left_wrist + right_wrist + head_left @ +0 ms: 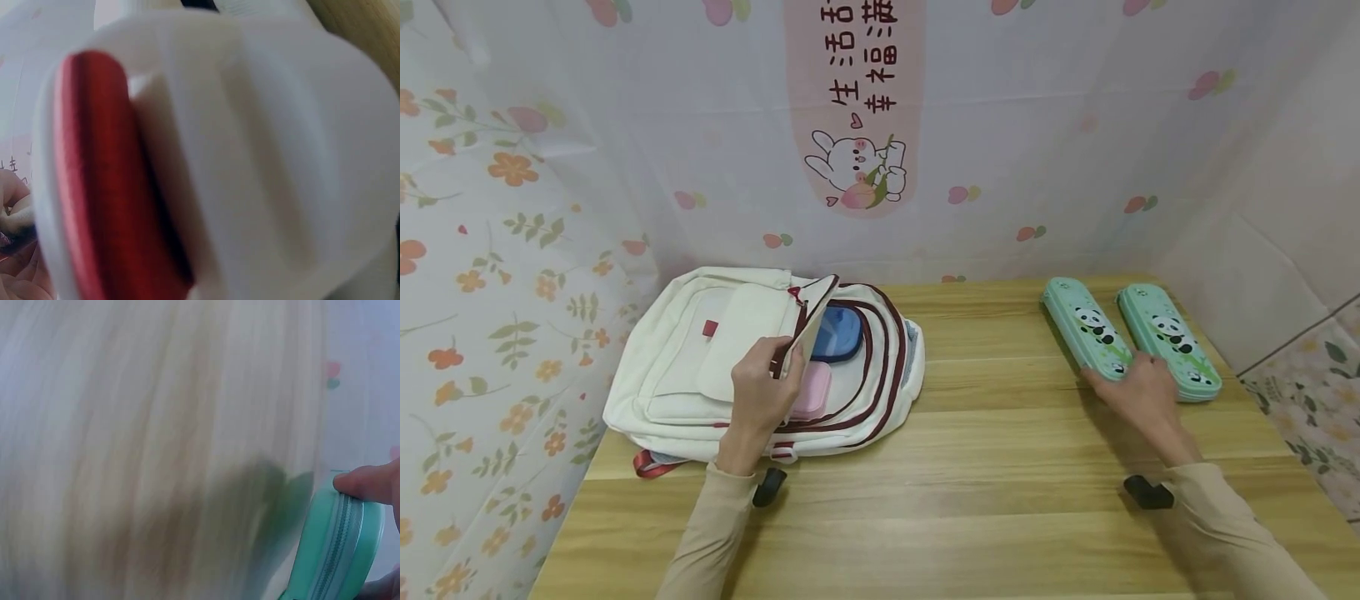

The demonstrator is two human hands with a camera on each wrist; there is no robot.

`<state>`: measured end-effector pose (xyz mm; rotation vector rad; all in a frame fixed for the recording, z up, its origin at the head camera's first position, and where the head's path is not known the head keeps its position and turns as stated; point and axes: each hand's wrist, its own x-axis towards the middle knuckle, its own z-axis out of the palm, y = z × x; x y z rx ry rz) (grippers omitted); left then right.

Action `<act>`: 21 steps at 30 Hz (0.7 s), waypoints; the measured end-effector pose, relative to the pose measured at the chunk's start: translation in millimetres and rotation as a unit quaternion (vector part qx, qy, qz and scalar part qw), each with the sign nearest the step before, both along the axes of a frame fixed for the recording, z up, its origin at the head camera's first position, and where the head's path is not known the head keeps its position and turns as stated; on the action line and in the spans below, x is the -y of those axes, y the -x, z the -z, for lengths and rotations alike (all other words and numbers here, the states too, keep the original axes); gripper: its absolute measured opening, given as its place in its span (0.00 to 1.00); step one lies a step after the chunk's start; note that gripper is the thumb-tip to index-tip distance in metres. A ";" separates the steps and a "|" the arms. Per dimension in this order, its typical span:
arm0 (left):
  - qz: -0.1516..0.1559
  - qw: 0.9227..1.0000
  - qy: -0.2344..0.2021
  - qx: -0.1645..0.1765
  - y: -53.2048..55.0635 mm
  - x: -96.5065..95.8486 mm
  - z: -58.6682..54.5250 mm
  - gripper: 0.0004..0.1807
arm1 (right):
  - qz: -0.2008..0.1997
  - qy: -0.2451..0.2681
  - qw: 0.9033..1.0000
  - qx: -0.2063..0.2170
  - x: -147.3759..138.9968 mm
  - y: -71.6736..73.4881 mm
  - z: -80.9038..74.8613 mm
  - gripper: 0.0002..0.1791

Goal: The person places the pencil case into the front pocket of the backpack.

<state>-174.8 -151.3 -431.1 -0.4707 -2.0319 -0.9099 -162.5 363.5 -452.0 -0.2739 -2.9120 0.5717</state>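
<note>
From the head, the left hand (763,379) pinches the raised flap (817,293) of a cream fabric backpack (722,350); the right hand (1142,396) grips the nearer-to-backpack mint-green, oblong panda pencil case (1078,321) on the wooden tabletop (985,467). Left wrist: a blurred red strap (119,175) hides most of that grip. Right wrist: fingers (369,482) clamp the case's end, apparently the grasping step; next calls for a secure lift.

Wood-grain tbl (970,533), white backdrop (1037,125) w/ fruit prints (958,195), bunny pic (856,162), floral sheet (475,225) at L

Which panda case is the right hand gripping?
The panda case nearer the backpack: the right hand grips its near end. The other panda case lies farther right.
</note>
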 end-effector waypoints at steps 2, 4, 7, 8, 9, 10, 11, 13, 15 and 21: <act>0.000 1.000 0.000 0.001 0.3 0.4 -0.4 0.06 | -0.005 -0.001 1.000 0.001 7.0 0.3 -3.9 0.50; -0.002 1.000 0.003 0.003 0.6 1.0 -0.7 0.06 | -0.010 0.001 1.000 -0.003 15.0 1.1 -7.9 0.50; -0.003 1.000 0.007 0.004 1.4 1.4 -1.2 0.06 | -0.017 0.011 1.000 -0.009 26.8 2.5 -13.6 0.50; -0.004 1.000 0.008 0.003 1.7 1.4 -1.4 0.06 | -0.019 0.014 1.000 -0.014 30.7 2.9 -15.5 0.50; -0.004 1.000 0.008 0.000 2.2 1.4 -1.4 0.06 | -0.022 0.015 0.999 -0.019 34.5 3.2 -17.3 0.50; -0.005 1.000 0.010 -0.001 2.6 1.3 -1.4 0.06 | -0.025 0.016 0.999 -0.024 38.3 3.4 -19.1 0.50; -0.005 1.000 0.007 -0.001 2.7 1.0 -1.6 0.06 | -0.029 0.017 0.999 -0.030 41.8 3.7 -20.8 0.49; -0.005 1.000 0.005 -0.001 3.0 0.6 -1.6 0.05 | -0.036 0.020 0.998 -0.043 49.2 3.6 -23.8 0.48; -0.004 1.000 0.002 0.001 2.9 0.2 -1.8 0.05 | -0.046 0.019 0.997 -0.055 55.8 2.9 -25.9 0.47; -0.008 1.000 0.007 0.003 0.7 0.6 -1.9 0.06 | -0.081 0.029 0.992 -0.088 77.1 -3.8 -29.6 0.44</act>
